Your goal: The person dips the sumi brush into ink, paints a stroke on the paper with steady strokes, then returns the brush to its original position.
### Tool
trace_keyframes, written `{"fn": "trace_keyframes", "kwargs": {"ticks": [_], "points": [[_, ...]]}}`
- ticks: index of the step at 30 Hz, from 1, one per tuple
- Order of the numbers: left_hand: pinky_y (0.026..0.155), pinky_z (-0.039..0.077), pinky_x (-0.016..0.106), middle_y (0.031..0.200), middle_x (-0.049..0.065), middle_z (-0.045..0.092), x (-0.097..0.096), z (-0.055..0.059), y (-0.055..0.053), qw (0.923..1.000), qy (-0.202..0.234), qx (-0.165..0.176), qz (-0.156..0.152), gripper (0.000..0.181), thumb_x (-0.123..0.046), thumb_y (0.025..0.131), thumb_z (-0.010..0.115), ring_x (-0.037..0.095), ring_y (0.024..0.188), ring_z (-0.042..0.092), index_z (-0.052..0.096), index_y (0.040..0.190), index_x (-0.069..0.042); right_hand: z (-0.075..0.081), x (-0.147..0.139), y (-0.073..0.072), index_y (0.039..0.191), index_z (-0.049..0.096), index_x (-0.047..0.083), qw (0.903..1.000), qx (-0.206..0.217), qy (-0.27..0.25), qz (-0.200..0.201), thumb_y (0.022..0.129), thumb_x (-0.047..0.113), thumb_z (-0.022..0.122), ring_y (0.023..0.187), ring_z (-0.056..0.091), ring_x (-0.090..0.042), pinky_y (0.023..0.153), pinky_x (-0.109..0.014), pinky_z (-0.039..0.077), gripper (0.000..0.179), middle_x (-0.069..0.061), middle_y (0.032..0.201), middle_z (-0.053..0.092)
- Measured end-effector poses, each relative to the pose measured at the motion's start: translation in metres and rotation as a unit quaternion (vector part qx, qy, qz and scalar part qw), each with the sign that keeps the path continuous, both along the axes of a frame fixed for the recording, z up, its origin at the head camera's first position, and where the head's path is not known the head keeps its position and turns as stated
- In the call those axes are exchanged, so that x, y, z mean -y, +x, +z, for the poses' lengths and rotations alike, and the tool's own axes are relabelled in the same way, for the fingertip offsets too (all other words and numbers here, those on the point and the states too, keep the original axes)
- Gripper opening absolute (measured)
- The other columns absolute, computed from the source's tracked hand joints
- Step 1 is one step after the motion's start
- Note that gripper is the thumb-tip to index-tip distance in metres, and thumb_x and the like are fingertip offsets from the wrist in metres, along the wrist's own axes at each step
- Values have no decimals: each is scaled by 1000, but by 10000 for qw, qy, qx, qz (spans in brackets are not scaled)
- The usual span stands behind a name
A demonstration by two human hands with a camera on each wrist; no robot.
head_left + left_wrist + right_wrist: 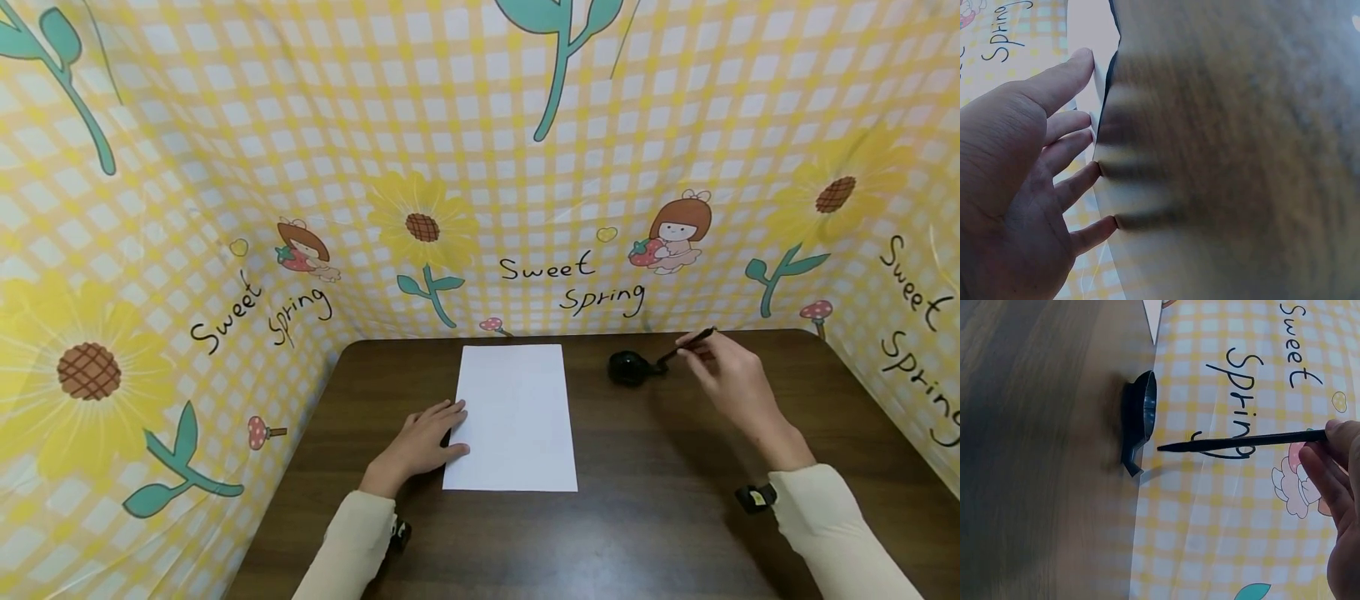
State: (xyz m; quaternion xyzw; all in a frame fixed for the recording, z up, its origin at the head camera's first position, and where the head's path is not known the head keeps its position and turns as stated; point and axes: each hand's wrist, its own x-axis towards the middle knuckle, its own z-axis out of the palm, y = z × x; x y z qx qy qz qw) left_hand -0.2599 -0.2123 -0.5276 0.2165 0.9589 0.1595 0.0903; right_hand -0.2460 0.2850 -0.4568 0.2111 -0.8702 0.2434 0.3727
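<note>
Left hand [423,437], head view: fingers apart, touched the white sheet's [513,417] left edge.
Right hand [731,377], head view: pinched a black stick [699,337] near the dark dish [627,368] on the table [645,533].
Left wrist view: fingers were outstretched.
Right wrist view: stick's tapered tip pointed dishward.

One left hand [420,440] and one right hand [735,383], so two total, plus two sleeves [832,508] and two wrist cams [756,498]. After that it's one table [637,542], one paper [513,417], one dish [628,368] and one stick [1241,441]. Prints on the cloth [337,125], going by the head view: I get three flower heads [422,227], five stems [553,92] (two up top, three lower down), two girls [678,218], two strawberries [647,253], two hearts [607,235], three mushrooms [257,432], and the "Sweet Spring" lettering [547,268] three times over.
</note>
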Motion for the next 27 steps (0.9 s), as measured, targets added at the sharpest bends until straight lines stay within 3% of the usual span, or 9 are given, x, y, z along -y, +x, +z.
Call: {"fn": "trace_keyframes", "kwargs": {"ticks": [8,11,14,16,27], "points": [[123,27,66,173,1,38,0,2,1,10000,-7,25,21,68,-44,101,72,31,163,30,53,159,-14,0,2,-5,115,71,-1,9972,231,-702,-86,91,-8,79,90,74,-30,87,5,38,26,-15,105,76],[122,28,67,173,2,39,0,2,1,10000,-1,20,15,68,-44,101,73,31,163,31,53,159,-14,-1,3,-7,113,72,-1,9942,359,-999,-198,94,-3,78,92,73,-6,87,5,39,20,-16,105,77],[122,28,67,173,1,39,1,2,1,10000,-5,34,-6,68,-45,101,72,31,163,31,53,159,-14,-2,4,-9,112,72,-2,9895,487,-1340,-243,97,1,77,94,60,21,85,5,41,16,-18,104,77],[122,28,67,173,1,39,1,2,1,10000,6,38,-10,68,-45,101,72,31,163,31,53,159,-14,-3,5,-11,112,71,-3,9868,525,-1512,-250,98,2,76,95,53,30,84,5,42,16,-20,103,77],[122,27,67,174,2,36,1,1,1,10000,22,34,12,72,-47,101,72,31,163,29,50,160,-14,-16,4,-20,107,73,-6,9697,793,-2303,-188,100,2,72,84,62,25,77,1,48,11,-24,102,77]]}}
